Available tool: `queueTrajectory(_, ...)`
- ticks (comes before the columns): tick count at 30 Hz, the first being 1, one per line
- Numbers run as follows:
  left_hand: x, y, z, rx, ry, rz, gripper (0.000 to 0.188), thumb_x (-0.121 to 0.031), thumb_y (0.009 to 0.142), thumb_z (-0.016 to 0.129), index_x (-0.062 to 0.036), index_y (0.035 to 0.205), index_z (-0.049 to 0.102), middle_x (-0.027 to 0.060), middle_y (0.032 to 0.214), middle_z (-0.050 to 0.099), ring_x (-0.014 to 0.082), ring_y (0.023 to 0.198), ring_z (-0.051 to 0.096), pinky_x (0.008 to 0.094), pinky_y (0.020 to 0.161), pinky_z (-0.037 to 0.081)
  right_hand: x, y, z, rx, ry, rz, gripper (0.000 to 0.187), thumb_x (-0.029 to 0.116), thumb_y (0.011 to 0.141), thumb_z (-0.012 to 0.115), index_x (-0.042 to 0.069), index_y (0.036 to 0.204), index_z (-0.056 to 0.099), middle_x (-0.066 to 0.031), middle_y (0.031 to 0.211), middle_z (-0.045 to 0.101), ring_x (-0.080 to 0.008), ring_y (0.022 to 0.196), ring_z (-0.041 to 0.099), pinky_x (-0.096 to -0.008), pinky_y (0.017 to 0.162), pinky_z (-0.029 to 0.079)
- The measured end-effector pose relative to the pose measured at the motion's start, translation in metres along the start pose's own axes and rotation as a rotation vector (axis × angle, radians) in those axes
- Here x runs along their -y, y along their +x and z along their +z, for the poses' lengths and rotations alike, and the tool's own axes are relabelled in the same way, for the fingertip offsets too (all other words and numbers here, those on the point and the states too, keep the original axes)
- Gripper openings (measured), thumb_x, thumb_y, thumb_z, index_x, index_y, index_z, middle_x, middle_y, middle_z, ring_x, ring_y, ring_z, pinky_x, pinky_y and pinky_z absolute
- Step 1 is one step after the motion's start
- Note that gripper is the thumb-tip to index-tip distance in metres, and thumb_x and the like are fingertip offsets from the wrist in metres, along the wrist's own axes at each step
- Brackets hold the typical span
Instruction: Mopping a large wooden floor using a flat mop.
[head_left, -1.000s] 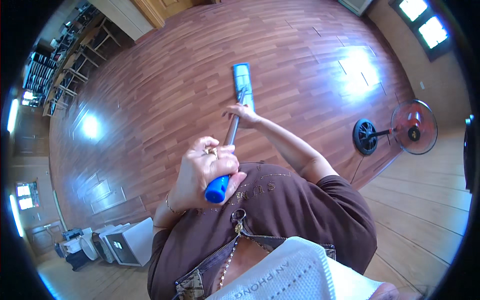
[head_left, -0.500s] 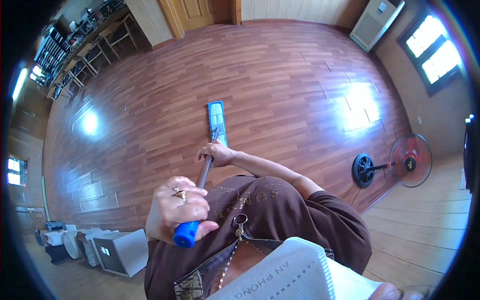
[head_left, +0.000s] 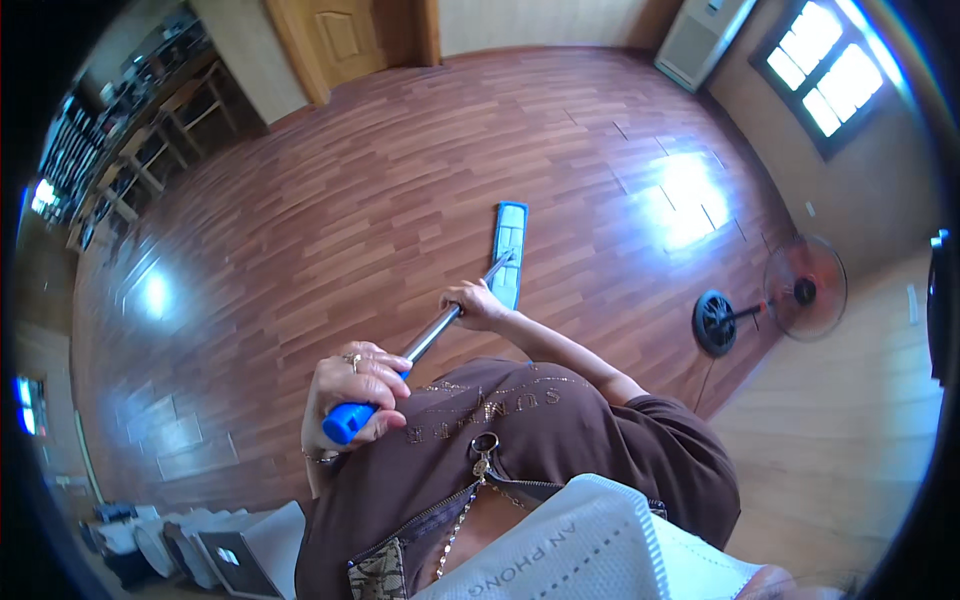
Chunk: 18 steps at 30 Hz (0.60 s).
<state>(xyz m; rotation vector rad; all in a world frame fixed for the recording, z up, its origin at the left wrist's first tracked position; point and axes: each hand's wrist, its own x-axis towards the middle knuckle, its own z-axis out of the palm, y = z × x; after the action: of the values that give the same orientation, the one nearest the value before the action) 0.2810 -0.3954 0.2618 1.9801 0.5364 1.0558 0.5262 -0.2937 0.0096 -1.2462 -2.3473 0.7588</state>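
A flat mop (head_left: 511,240) with a blue-edged, pale-topped head lies against the wood-patterned floor (head_left: 390,200) in front of me. Its metal pole slants back toward my chest and ends in a blue grip (head_left: 348,422). My left hand (head_left: 358,388), with a ring on one finger, is wrapped round the pole at that blue end. Lower down, close above the mop head, my right hand (head_left: 478,304) is closed round the same pole.
A standing fan (head_left: 805,290) with a black round base is at the right. A tall white cabinet unit (head_left: 703,45) stands by the far wall near a window. Chairs (head_left: 150,160) line a counter at far left. White and grey boxy items (head_left: 235,545) sit at lower left.
The mop head has swept to the right across the floor, and the pole now slants more. My right hand went right with it; my left hand moved slightly up and left. The whole view has shifted.
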Motion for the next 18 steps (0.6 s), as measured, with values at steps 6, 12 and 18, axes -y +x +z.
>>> queueTrajectory(6, 0.056, 0.053, 0.014, 0.207, -0.14, -0.04, 0.021, -0.019, 0.066, 0.081, -0.0086, 0.071, 0.063, 0.0086, 0.086, 0.07, 0.0304, 0.1, 0.065, 0.0394, 0.088, 0.042, -0.058, -0.029, -0.039, -0.205, -0.055, 0.24, 0.017, 0.02, 0.065, 0.066, 0.016, 0.08, 0.059, -0.0017, 0.081, 0.061, -0.0271, 0.092, 0.059, -0.049, 0.077, 0.038)
queueTrajectory(12, 0.097, 0.113, 0.059, 0.423, -0.28, -0.041, 0.023, -0.015, 0.07, 0.079, -0.0057, 0.083, 0.064, 0.0117, 0.096, 0.069, 0.0331, 0.108, 0.061, 0.044, 0.097, 0.041, -0.12, -0.094, -0.057, -0.439, -0.031, 0.544, 0.016, 0.012, 0.067, 0.065, 0.013, 0.082, 0.059, -0.0063, 0.088, 0.061, -0.0288, 0.097, 0.059, -0.0474, 0.077, 0.043)
queueTrajectory(18, 0.132, 0.198, 0.119, 0.592, -0.232, 0.056, 0.022, -0.017, 0.076, 0.076, -0.0063, 0.089, 0.063, 0.0108, 0.105, 0.067, 0.0298, 0.114, 0.059, 0.0437, 0.098, 0.042, -0.176, -0.143, -0.096, -0.688, -0.208, 0.735, 0.02, 0.011, 0.07, 0.068, 0.012, 0.09, 0.064, -0.0084, 0.103, 0.062, -0.0301, 0.108, 0.054, -0.0434, 0.085, 0.047)
